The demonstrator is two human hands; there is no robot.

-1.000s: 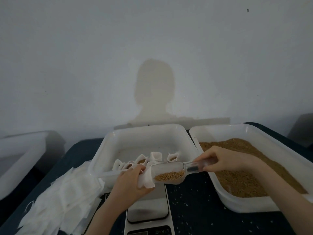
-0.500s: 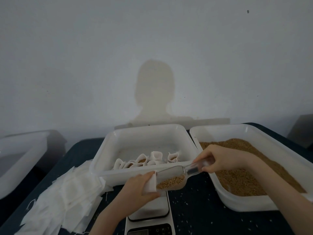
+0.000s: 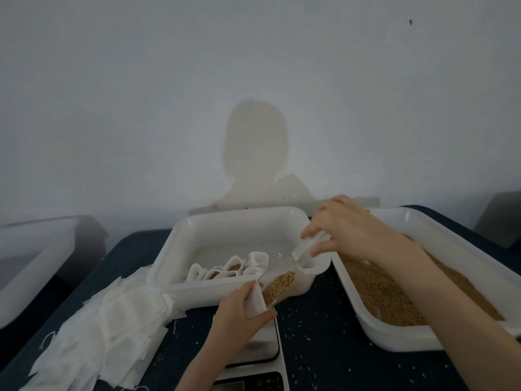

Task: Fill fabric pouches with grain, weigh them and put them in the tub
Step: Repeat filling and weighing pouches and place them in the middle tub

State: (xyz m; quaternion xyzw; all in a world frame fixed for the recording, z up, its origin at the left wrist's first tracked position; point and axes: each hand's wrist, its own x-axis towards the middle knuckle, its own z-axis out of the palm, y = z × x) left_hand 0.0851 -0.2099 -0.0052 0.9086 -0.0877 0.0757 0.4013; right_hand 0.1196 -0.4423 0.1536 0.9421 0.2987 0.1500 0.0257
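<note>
Dark table (image 3: 324, 342), tilted scoop (image 3: 282, 283) over pouch (image 3: 255, 301)

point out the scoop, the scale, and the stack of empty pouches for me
scoop (image 3: 282, 286): head view, on its clear bowl holding grain.
scale (image 3: 265, 345): head view, on its weighing platform's bare right part.
stack of empty pouches (image 3: 112, 334): head view, on the pile's middle.

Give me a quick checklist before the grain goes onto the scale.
1. Left hand grips pouch: ok.
2. Right hand holds scoop tipped mouth-down at the pouch: ok.
3. Grain all out of scoop: not ok, much remains.
4. Scale platform free under the hand: ok.
5. Scale display readable: cannot tell.
6. Room in tub for another pouch: ok.
</note>
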